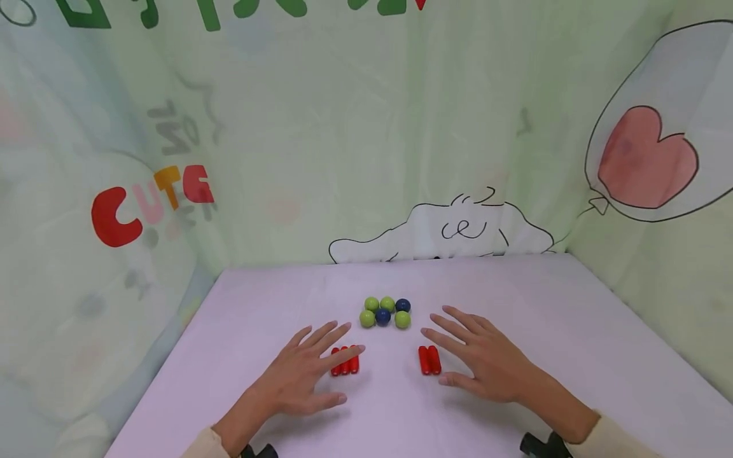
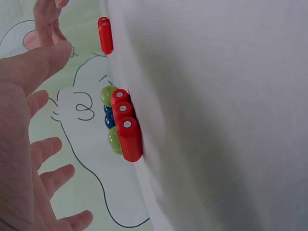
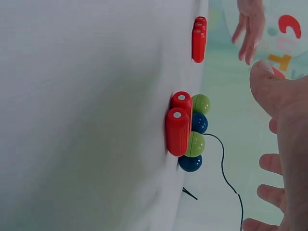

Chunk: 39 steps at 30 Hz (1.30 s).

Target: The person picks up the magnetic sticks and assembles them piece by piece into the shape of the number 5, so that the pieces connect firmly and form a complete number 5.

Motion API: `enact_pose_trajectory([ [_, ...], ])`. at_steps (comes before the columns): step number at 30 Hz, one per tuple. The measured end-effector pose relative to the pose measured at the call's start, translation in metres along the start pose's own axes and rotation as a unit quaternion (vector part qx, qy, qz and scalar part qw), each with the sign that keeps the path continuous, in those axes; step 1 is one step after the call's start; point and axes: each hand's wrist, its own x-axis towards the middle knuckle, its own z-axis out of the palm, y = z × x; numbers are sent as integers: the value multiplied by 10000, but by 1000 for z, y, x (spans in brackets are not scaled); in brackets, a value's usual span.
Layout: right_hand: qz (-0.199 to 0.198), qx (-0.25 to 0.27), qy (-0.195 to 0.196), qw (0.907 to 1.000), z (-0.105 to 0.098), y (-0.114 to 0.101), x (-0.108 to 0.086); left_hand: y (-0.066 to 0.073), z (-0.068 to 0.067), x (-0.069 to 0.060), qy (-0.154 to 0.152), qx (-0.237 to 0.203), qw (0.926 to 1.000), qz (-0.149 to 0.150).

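My left hand (image 1: 303, 372) hovers over the table with fingers spread, holding nothing. Its index finger partly hides three red cylinders (image 1: 354, 364) lying side by side. On the other side, my right hand (image 1: 487, 356) is also spread and holds nothing; its fingertips are close to two red cylinders (image 1: 429, 360). Farther back sits a cluster of green balls (image 1: 403, 319) and dark blue balls (image 1: 382, 317) in two rows. In the left wrist view the three red cylinders (image 2: 131, 139) stand apart from the fingers. The right wrist view shows the red pair (image 3: 177, 132) below the right hand's level, untouched.
A pale lilac cloth covers the table (image 1: 275, 299). Behind and at both sides hangs a printed light green curtain (image 1: 321, 127) with letters, a cloud and a heart balloon. Black wrist devices (image 1: 546, 445) sit under both wrists.
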Motion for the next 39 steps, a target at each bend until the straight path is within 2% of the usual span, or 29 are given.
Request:
enact_pose_trajectory([
  [4, 198, 252, -192, 9993, 7, -5, 7, 1, 6, -2, -148, -256, 9994, -174],
  [9, 398, 370, -276, 9981, 13, -8, 22, 1, 12, 3, -109, -621, 9976, -300],
  [14, 681, 683, -277, 9950, 17, -8, 38, 1, 12, 13, -158, -1442, 9873, -648],
  [18, 1065, 1239, -379, 9858, 21, -11, 47, 2, 12, 16, -313, -1860, 9770, -992],
  [21, 1335, 1518, -397, 9785, 25, -12, 54, 1, 16, 17, -321, -2053, 9717, -1124],
  [31, 2196, 1871, -346, 9568, 35, -9, 71, -2, 23, 21, 96, -2757, 9528, -1266],
  [35, 2417, 1989, -321, 9492, 37, -6, 73, -1, 23, 23, 174, -3006, 9453, -1257],
  [39, 2726, 2150, -288, 9373, 40, -2, 72, 1, 22, 28, 188, -3222, 9384, -1232],
])
